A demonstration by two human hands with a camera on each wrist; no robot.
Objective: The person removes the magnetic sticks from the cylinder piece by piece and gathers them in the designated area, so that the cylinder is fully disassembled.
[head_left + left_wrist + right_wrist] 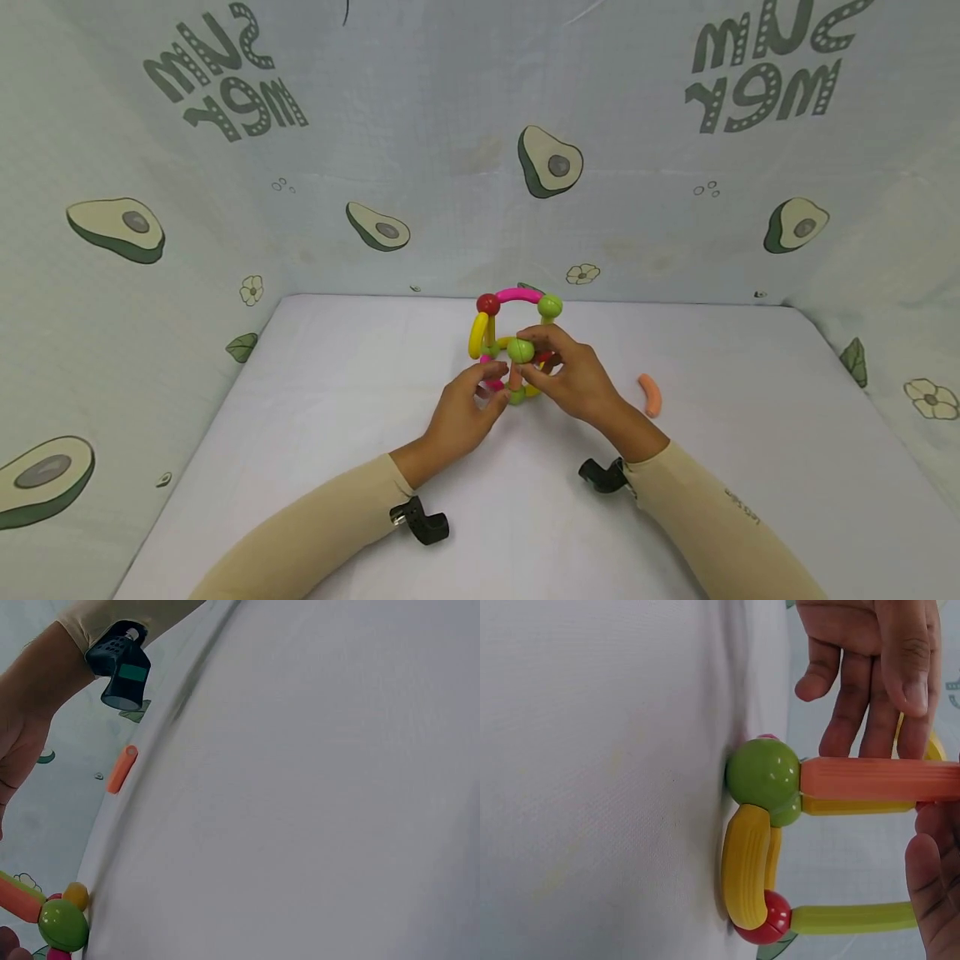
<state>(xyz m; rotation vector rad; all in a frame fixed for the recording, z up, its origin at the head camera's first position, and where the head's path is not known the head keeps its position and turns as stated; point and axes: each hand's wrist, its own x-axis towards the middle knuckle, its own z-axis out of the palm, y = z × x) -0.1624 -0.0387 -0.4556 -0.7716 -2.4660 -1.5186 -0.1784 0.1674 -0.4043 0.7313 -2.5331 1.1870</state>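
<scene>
A frame of coloured sticks and balls stands on the table, with a red ball [488, 305], a pink curved stick [519, 294] and a green ball [550, 307] along its top. At its near corner an orange stick [877, 778] rises from a lower green ball [763, 771]. My right hand [577, 379] pinches another green ball [521, 350] at the top of that orange stick. Just left of the stick is my left hand [463, 417], its fingers loosely bent and holding nothing. Part of the frame hides behind both hands.
A loose orange curved stick [651, 396] lies on the white table [360, 367], right of the frame. Black cameras sit on both wrists, such as the right wrist camera [602, 476]. Behind the table hangs a printed cloth [450, 150].
</scene>
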